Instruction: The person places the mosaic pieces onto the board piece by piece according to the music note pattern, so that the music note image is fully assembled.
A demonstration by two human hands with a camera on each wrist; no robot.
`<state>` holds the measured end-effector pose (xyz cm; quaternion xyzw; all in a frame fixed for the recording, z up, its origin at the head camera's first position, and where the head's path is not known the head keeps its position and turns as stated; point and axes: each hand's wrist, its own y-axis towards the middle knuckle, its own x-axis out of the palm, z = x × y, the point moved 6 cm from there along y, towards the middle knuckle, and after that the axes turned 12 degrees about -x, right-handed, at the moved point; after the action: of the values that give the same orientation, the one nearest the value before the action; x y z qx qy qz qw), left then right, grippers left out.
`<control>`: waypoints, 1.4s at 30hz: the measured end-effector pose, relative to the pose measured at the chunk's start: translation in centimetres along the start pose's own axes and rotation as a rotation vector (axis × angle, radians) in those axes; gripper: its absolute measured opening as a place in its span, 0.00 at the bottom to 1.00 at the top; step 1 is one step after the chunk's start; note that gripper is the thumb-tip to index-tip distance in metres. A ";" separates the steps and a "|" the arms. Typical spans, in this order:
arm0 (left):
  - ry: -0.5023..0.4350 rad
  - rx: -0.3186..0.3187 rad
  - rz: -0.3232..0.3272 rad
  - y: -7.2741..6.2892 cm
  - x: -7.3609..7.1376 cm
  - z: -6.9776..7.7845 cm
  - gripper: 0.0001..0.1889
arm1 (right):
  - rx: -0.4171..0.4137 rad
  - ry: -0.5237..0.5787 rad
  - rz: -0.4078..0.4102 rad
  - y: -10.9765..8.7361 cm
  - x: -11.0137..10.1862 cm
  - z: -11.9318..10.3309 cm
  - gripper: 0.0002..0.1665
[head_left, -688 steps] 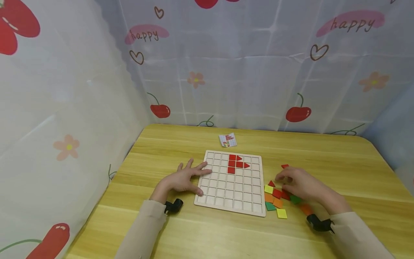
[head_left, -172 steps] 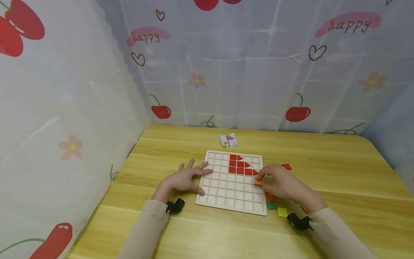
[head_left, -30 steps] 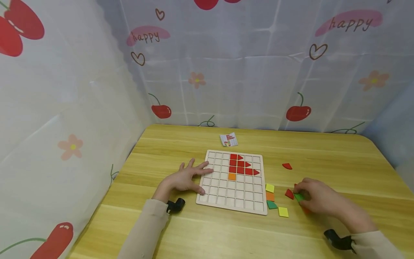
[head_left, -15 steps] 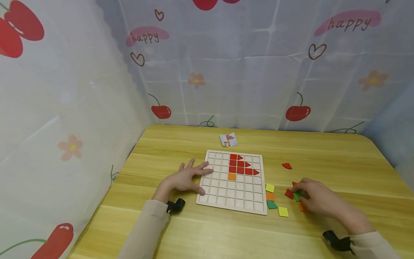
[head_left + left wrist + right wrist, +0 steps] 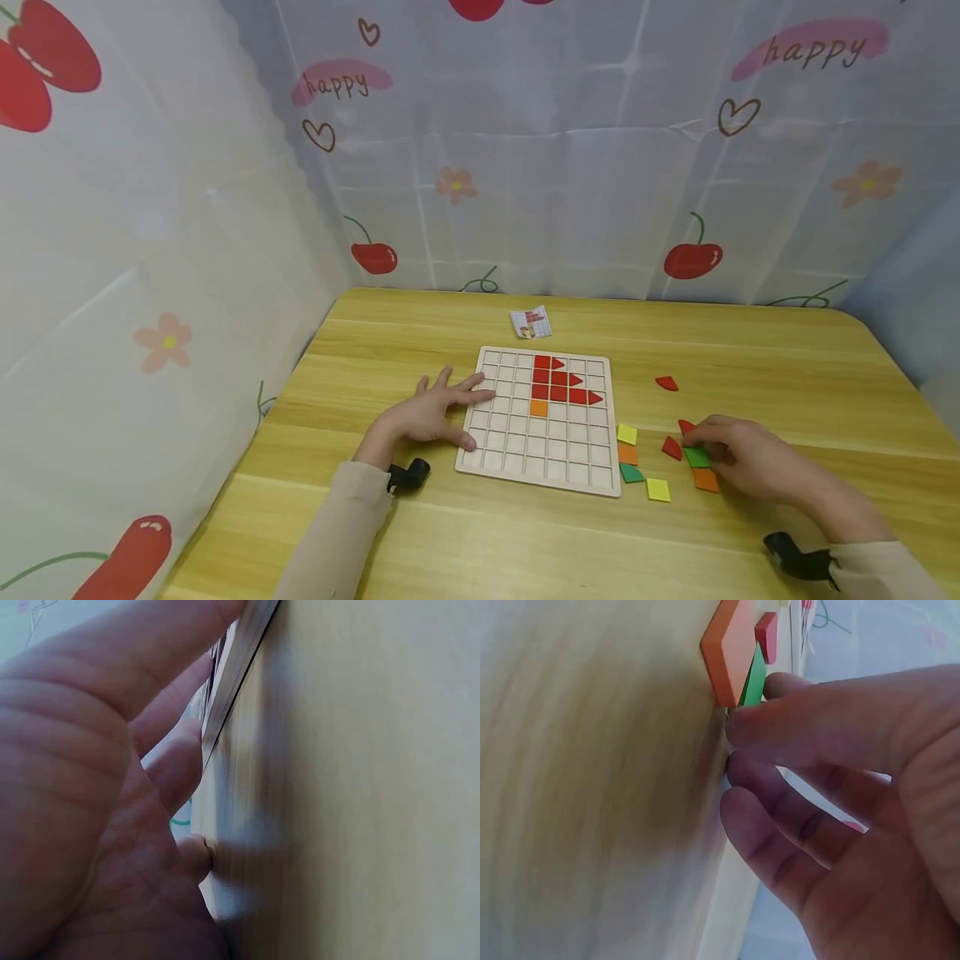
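My left hand (image 5: 427,417) rests with spread fingers on the left edge of a wooden grid board (image 5: 510,467). On the board, red tiles (image 5: 558,393) form three rows, each ending in a triangle. One orange square tile (image 5: 538,408) sits below them. To the right of the board, my right hand (image 5: 750,458) pinches a green tile (image 5: 697,457) at its edge with thumb and index finger. In the right wrist view the green tile (image 5: 754,679) tilts beside an orange tile (image 5: 727,656). A red piece (image 5: 686,427) shows partly past the index finger.
Yellow (image 5: 627,434), orange (image 5: 627,454) and dark green (image 5: 632,473) tiles lie along the board's right edge, with another yellow square (image 5: 658,490) nearer. Red quarter-round pieces (image 5: 667,383) lie farther right. A small printed card (image 5: 531,322) lies behind the board on the wooden table (image 5: 450,533).
The board has gained another red row and an orange square since the oldest frame. In the last second my right hand has shifted slightly, uncovering more of the green and orange tiles. The left hand stays put.
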<state>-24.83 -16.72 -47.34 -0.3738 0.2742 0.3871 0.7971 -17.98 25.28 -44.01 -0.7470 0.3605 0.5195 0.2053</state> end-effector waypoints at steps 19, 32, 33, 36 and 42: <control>-0.001 0.002 0.002 -0.1 -0.1 0.0 0.43 | 0.015 0.009 0.103 0.7 -0.4 -0.4 0.19; -0.007 0.003 0.001 -0.2 0.0 0.2 0.42 | 0.013 0.033 0.080 3.9 0.0 -2.1 0.20; -0.005 0.002 0.003 -0.2 0.0 0.2 0.42 | 0.013 0.044 0.074 4.2 0.1 -2.3 0.20; 0.001 -0.002 0.005 -0.2 0.0 0.2 0.42 | 0.009 0.071 0.062 5.3 0.4 -2.9 0.19; 0.001 -0.005 0.002 -0.2 0.0 0.2 0.42 | -0.013 0.112 0.063 7.4 1.2 -4.3 0.18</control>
<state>-24.61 -16.68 -47.18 -0.3755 0.2741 0.3882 0.7957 -20.63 17.15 -43.02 -0.7644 0.3914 0.4855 0.1637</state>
